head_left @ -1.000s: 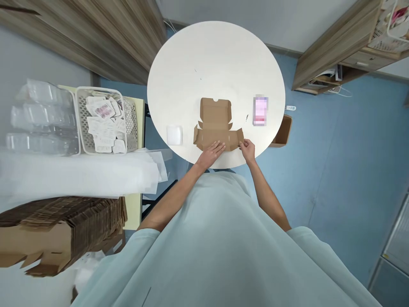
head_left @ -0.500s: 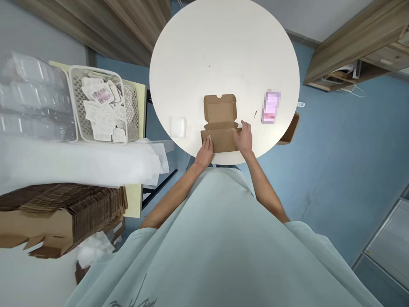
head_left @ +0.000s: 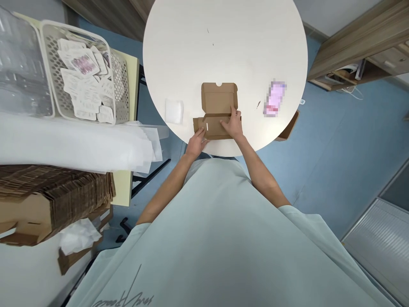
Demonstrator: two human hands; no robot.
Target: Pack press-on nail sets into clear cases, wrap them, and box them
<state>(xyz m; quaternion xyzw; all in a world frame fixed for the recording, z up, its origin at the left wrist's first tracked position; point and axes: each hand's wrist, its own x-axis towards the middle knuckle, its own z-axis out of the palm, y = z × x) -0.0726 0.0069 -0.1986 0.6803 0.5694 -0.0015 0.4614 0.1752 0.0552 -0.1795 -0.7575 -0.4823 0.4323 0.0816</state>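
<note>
Folding of the cardboard box (head_left: 219, 101) appears partway complete. The box lies at the near edge of the round white table (head_left: 230, 55), about midway between left and right. Done, as far as the view shows: the near section seems partly raised along its right end. Left, by judgement: the left end flap projects outward, and the lid panel lies open on the far side.

The box is plain brown and matt, with creased panels. The lid panel has rounded far corners and a small notch at the middle of its far edge. A short white strip, possibly a slot, shows toward the left of the near section.

The left hand (head_left: 195, 145) is loosely curled, fingers close together, touching the near left corner. The right hand (head_left: 234, 125) is partly open, thumb and forefinger apart, resting on the right part of the near section. Whether either hand grips the cardboard cannot be told.

On the table, a white packet (head_left: 174, 111) lies left of the box; a pink item (head_left: 275, 99), blurred out, lies to the right. Beyond the table, at left, stand a white basket (head_left: 119, 85) of paper cards (head_left: 84, 89) and stacked brown cardboard (head_left: 76, 200).
</note>
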